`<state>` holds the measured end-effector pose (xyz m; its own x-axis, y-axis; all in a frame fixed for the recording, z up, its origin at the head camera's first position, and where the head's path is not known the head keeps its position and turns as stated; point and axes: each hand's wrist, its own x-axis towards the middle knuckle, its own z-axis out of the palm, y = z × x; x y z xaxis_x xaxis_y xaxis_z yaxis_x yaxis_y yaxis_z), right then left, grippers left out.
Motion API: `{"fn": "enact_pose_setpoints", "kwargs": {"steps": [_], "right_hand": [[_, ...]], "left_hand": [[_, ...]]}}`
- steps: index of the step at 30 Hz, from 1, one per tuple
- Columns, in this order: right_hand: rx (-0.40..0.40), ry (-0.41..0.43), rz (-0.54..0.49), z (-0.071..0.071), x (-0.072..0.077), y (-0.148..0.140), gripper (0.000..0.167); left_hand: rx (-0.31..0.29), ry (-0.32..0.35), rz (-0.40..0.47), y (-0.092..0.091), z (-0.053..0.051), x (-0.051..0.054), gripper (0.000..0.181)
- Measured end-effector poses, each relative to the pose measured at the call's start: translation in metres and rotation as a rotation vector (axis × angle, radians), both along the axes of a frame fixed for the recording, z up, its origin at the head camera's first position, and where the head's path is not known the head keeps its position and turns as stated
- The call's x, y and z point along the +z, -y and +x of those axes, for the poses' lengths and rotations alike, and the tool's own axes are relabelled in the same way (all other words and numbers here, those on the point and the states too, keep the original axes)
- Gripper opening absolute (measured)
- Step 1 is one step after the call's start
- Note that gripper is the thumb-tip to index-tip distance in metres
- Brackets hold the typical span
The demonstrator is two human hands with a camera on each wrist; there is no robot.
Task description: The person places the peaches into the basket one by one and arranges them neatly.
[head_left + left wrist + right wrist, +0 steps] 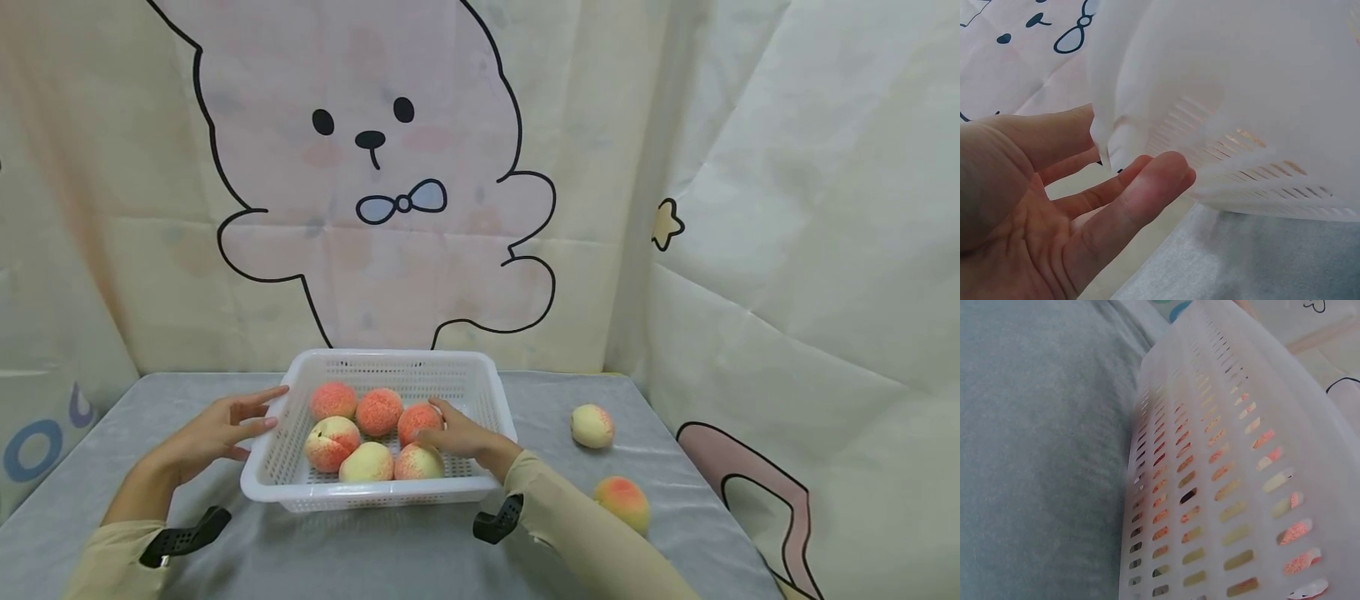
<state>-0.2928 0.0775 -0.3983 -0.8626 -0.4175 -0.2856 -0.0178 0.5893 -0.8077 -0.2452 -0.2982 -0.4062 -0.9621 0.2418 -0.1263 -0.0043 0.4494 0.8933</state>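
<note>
A white plastic basket (375,490) with slotted walls holds several peaches, some red and some pale yellow. Its left rim is touched by my left hand (213,433), whose fingers are fairly straight. In the left wrist view the fingertips (1166,172) lie beside the basket wall (1260,94). My right hand (468,435) reaches over the basket's right side and holds a red peach (415,420) between thumb and fingers. Just below it sits a pale peach (418,463). The right wrist view shows only the slotted basket side (1210,456), with peaches behind it; the right hand is hidden there.
On the grey tablecloth (390,550), right of the basket, lie a pale peach (592,426) and an orange-yellow peach (622,502), the latter partly behind my right sleeve. A curtain (585,167) with a cartoon bear hangs behind the table.
</note>
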Motion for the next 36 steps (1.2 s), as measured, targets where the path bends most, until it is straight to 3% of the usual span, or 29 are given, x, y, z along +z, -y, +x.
{"fn": "enact_pose_setpoints", "kwargs": {"steps": [12, 25, 30, 36], "right_hand": [[-0.009, -0.022, -0.042, 0.002, 0.006, -0.001, 0.078], [-0.092, -0.184, -0.093, 0.002, 0.014, -0.015, 0.067], [-0.101, -0.216, -0.115, 0.002, 0.019, -0.022, 0.061], [-0.079, -0.272, -0.211, 0.004, 0.029, -0.035, 0.050]], "left_hand": [[-0.004, -0.016, 0.001, 0.001, 0.001, 0.000, 0.076], [0.001, -0.007, -0.014, 0.001, 0.001, 0.001, 0.077], [-0.003, -0.012, -0.016, 0.002, 0.001, -0.001, 0.076], [-0.002, -0.012, -0.011, 0.001, 0.001, -0.003, 0.077]]}}
